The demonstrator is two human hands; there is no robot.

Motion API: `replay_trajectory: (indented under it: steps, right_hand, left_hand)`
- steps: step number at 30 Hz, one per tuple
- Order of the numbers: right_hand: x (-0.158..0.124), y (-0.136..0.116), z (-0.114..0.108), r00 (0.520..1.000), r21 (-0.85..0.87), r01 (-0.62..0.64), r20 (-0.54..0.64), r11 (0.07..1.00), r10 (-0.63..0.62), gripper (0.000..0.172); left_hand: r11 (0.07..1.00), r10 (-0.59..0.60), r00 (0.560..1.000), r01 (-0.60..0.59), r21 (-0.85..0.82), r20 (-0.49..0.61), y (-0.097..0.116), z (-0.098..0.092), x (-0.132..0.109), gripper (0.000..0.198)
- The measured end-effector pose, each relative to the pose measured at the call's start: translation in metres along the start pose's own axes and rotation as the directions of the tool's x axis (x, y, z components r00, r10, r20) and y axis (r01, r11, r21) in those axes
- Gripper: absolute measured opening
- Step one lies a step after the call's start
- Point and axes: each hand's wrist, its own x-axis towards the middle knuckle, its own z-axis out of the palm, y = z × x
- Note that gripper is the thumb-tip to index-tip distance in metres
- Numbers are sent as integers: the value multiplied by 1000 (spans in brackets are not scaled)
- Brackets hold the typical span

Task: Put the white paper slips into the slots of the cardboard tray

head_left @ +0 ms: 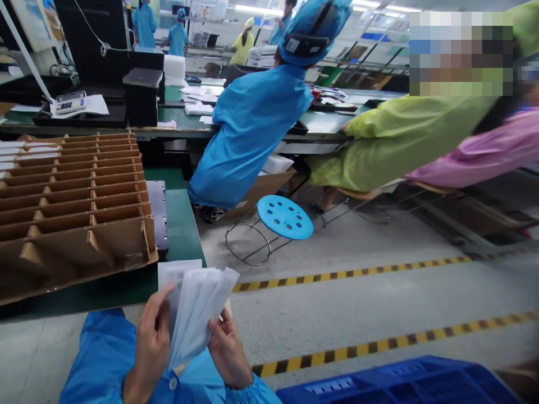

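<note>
One corrugated cardboard divider insert (80,213) fills the far left, sitting on a green bench mat (183,247). What's coming up beside it?

A blue smock sleeve (99,359), and out of it the left hand (151,342), fingers closed on the edge of a sheaf of flat white packets (197,308), held up in front of the person!

And the other side?

The right hand (229,350), fingers curled in against the opposite edge of the sheaf.

How's the technique?

Nicely done: gripping from both edges keeps those packets steady and together, with the faces in clear view.

Anything further right?

A yellow-and-black floor stripe (391,342), then a blue plastic crate (400,384) along the bottom edge, well clear of the hands.
</note>
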Motion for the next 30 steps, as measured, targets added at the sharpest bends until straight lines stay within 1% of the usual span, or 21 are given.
replay_trajectory:
  steps: [3,5,6,8,10,13,15,18,19,20,22,24,27,28,30]
  right_hand:
    - [0,2,1,1000,-41,3,19,999,-2,54]
    - [-1,2,4,1000,-37,2,12,999,-2,57]
    - [-1,2,5,1000,-31,-4,8,1000,4,58]
    - [-1,1,9,1000,-21,-17,-2,1000,17,60]
    - [-1,1,12,1000,-15,-11,-21,1000,11,60]
    - [0,3,15,1000,-13,-3,-25,1000,3,58]
    - [1,5,17,1000,-12,-14,-7,1000,14,55]
    - [1,8,17,999,-6,-30,12,1000,30,55]
    - [1,9,17,999,-4,-34,11,999,34,56]
    - [1,10,17,999,-4,-37,9,999,37,57]
    - [0,11,16,999,-3,-39,-4,999,39,58]
    - [0,11,16,999,3,-40,-13,999,40,58]
    - [0,9,17,999,-3,-37,14,999,37,55]
    - [0,8,17,999,-14,-37,31,999,37,54]
    - [0,6,17,997,-49,-38,63,998,41,53]
  left_hand:
    - [996,82,983,-88,32,162,5,-5,2,44]
    - [993,97,973,-110,50,211,9,-8,3,43]
    - [992,91,974,-106,62,208,9,-8,3,43]
    - [996,42,989,-52,72,139,10,-8,4,42]
    - [999,-20,998,18,35,66,7,-7,6,41]
    - [996,-90,996,91,-21,25,0,-6,8,46]
    - [995,-100,995,100,-20,-18,-5,-5,9,51]
    - [996,-87,989,82,-46,-119,-12,-6,11,67]
    - [997,-67,990,62,-42,-121,-13,-7,11,68]
    - [999,-39,994,37,-24,-99,-14,-8,12,63]
    - [999,19,1000,-18,41,-21,-14,-10,13,46]
    - [994,65,998,-67,85,25,-14,-11,13,38]
    - [986,124,992,-120,114,-32,-14,-13,13,36]
    - [984,134,991,-129,121,-31,-13,-13,13,35]
    - [984,121,992,-123,129,21,-10,-15,13,34]
